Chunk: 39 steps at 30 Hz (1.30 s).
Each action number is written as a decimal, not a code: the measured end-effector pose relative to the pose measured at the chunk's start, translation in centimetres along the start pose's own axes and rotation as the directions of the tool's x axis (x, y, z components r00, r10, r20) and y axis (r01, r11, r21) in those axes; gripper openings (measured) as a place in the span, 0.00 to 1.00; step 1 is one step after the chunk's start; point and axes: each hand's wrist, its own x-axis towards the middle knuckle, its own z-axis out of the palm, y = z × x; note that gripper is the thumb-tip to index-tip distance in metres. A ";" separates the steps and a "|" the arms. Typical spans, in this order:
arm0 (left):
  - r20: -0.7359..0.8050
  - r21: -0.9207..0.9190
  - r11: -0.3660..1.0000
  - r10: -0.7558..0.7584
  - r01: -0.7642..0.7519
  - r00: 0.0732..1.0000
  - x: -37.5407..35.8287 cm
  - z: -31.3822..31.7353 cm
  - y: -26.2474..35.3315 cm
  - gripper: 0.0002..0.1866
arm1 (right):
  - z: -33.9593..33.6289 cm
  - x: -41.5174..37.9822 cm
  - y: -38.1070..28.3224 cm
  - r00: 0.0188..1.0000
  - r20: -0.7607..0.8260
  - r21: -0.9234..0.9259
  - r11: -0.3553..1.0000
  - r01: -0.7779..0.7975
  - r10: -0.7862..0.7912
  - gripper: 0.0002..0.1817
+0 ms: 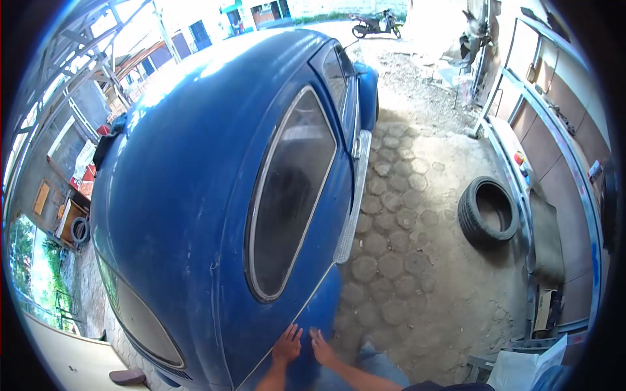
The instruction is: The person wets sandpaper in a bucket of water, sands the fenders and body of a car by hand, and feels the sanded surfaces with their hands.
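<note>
A rounded blue car (pixel 189 215) fills the left and middle of the view, with its side window (pixel 293 195) above my hands. My left hand (pixel 287 343) lies against the blue bodywork, fingers stretched and slightly apart, beside the thin light strip (pixel 313 294) along the fender seam. Just to its right, my right hand (pixel 321 347) rests on the blue rear fender (pixel 319 306) with its fingers extended. I see nothing held in either hand.
A loose tyre (pixel 488 212) lies on the paved ground (pixel 391 260) to the right. A metal frame (pixel 548 124) leans along the right wall. Farther off stands a motorbike (pixel 378 24). White sheets (pixel 528 368) are at the lower right.
</note>
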 end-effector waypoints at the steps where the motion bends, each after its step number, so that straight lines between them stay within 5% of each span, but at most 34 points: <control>1: -0.012 0.008 1.000 0.012 -0.012 1.000 -0.3 -0.3 -0.4 0.27 | -0.1 -1.1 -0.3 0.995 0.067 0.006 0.998 -0.068 0.067 0.29; 5: -0.038 -0.006 0.993 -0.117 0.117 0.992 0.1 -0.6 1.9 0.25 | -1.9 -1.2 3.9 0.890 0.297 -0.014 0.934 -0.358 0.346 0.31; 7: -0.020 -0.047 0.969 -0.242 0.241 0.970 0.4 -1.0 3.5 0.24 | -6.2 -2.2 -0.7 0.862 0.244 0.110 0.870 -0.480 0.444 0.32; 8: 0.004 -0.241 0.924 -0.306 0.298 0.952 0.4 -0.7 4.1 0.23 | -8.3 -2.6 -3.6 0.861 0.243 0.138 0.862 -0.487 0.447 0.32; 10: 0.092 -0.601 0.704 -0.409 0.378 0.908 -0.5 0.1 5.3 0.21 | -10.2 -2.2 -6.4 0.867 0.251 0.080 0.883 -0.462 0.431 0.32; 12: 0.191 -0.732 0.505 -0.494 0.458 0.848 -2.2 -0.7 6.8 0.20 | -11.3 -0.9 -6.7 0.880 0.272 -0.095 0.921 -0.379 0.390 0.32; 15: 0.316 -0.881 0.116 -0.576 0.458 0.754 -4.3 -0.2 9.1 0.20 | -12.5 -4.4 -13.1 0.860 0.338 0.036 0.908 -0.418 0.382 0.28; 19: 0.411 -0.911 -0.251 -0.610 0.327 0.678 -7.0 -0.1 8.9 0.20 | -10.5 -5.1 -10.5 0.861 0.436 0.085 0.940 -0.329 0.262 0.25; 21: 0.370 -0.924 -0.168 -0.614 0.343 0.698 -8.5 -0.1 8.9 0.18 | -9.3 -7.1 -10.2 0.855 0.398 0.093 0.913 -0.397 0.332 0.23; 27: 0.422 -0.872 -0.065 -0.604 0.486 0.677 -10.0 -4.4 8.1 0.13 | -8.9 -9.7 -10.0 0.946 0.252 0.106 0.966 -0.238 0.205 0.20; 36: 0.409 -0.883 -0.075 -0.605 0.463 0.683 -4.8 -10.0 9.5 0.12 | -13.5 -4.6 -10.2 0.935 0.349 0.262 0.951 -0.162 0.063 0.19; 39: 0.357 -0.899 -0.064 -0.682 0.434 0.638 -1.8 -10.8 13.0 0.12 | -17.3 -3.3 -10.7 0.955 0.254 0.217 0.971 0.099 -0.154 0.20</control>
